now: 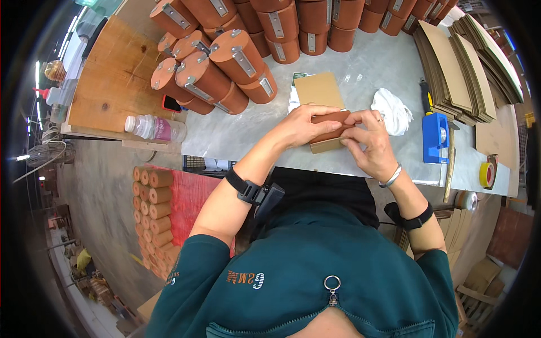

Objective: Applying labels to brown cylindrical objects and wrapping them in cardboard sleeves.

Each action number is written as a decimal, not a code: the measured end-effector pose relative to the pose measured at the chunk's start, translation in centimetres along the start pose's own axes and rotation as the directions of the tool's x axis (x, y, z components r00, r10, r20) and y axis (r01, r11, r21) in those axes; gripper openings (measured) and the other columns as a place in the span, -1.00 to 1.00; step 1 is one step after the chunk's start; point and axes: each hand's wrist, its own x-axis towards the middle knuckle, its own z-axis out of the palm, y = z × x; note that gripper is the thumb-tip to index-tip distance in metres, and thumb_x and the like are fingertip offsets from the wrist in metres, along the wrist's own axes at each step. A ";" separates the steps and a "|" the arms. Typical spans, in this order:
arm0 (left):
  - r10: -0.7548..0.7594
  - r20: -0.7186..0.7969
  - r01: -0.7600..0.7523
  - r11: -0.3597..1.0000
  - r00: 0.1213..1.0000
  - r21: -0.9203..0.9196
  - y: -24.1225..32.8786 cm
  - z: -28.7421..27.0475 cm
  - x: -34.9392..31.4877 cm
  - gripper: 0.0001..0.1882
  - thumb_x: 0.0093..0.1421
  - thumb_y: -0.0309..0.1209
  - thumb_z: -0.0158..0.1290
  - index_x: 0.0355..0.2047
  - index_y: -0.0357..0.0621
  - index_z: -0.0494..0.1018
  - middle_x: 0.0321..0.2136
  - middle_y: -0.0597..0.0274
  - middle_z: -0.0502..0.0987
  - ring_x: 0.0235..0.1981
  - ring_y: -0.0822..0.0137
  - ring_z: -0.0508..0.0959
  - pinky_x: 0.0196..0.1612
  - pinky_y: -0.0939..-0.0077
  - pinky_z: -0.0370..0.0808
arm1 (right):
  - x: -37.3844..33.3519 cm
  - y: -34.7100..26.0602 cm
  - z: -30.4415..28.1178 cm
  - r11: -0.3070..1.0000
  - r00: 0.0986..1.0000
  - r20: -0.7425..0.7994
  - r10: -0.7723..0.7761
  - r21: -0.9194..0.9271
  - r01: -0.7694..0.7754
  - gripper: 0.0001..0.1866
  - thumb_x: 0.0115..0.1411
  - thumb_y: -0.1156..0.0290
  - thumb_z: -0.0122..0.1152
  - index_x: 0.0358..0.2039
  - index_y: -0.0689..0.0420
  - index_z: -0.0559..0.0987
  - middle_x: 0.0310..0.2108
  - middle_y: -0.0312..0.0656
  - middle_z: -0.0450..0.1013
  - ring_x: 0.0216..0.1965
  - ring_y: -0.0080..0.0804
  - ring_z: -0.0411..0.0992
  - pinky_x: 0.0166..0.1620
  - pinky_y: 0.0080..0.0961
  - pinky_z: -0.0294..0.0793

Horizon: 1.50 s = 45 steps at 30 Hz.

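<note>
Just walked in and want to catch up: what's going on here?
A person in a dark green zip-up top, at a smooth grey table, holds a reddish-brown piece with the left hand while the right hand pinches its right end. A flat tan cardboard sheet lies just beyond, a crumpled white cloth to the right. Reddish-brown cylinders with metal strips are stacked at the back.

Stacked cylinders (282,34) range along the back of the worktable (242,135), a plastic bottle (155,128) at their front left. Near the front edge, a workpiece (327,146) sits between the left hand (298,128) and right hand (373,147). Rightward lie a cloth (390,112), tape dispenser (431,143) and hammer (450,163), with cardboard sheets (451,67) stacked behind the latter two.
</note>
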 end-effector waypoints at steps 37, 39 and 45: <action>0.269 -0.118 -0.273 0.962 0.956 -0.022 -3.1 0.2 -0.8 -0.52 0.29 -0.18 0.13 0.13 -0.18 0.46 -0.01 0.16 0.48 0.06 0.33 0.47 0.15 0.44 0.37 | 0.4 2.8 1.0 0.920 0.977 0.041 0.210 0.330 -0.211 -0.77 -0.04 0.54 0.41 -0.42 0.22 0.49 0.04 -0.04 0.51 0.07 -0.13 0.41 0.16 -0.28 0.33; 0.223 -0.131 -0.226 0.974 0.966 -0.008 -1.6 0.6 -1.3 -0.51 0.25 -0.21 0.17 0.12 -0.19 0.47 -0.02 0.18 0.47 0.05 0.33 0.47 0.13 0.45 0.38 | 0.4 3.3 1.3 0.915 0.977 0.039 0.209 0.346 -0.209 -0.76 -0.04 0.53 0.41 -0.41 0.21 0.48 0.04 -0.04 0.51 0.06 -0.14 0.41 0.17 -0.28 0.33; 0.171 -0.220 -0.185 0.982 0.960 -0.043 -2.0 1.7 -1.2 -0.53 0.18 -0.30 0.24 0.08 -0.18 0.49 -0.06 0.20 0.46 0.02 0.33 0.47 0.10 0.48 0.38 | 0.3 3.6 3.4 0.775 0.939 0.027 0.344 0.556 -0.300 -0.63 0.10 0.45 0.34 -0.07 0.18 0.48 -0.03 -0.14 0.49 0.06 -0.34 0.39 0.14 -0.36 0.34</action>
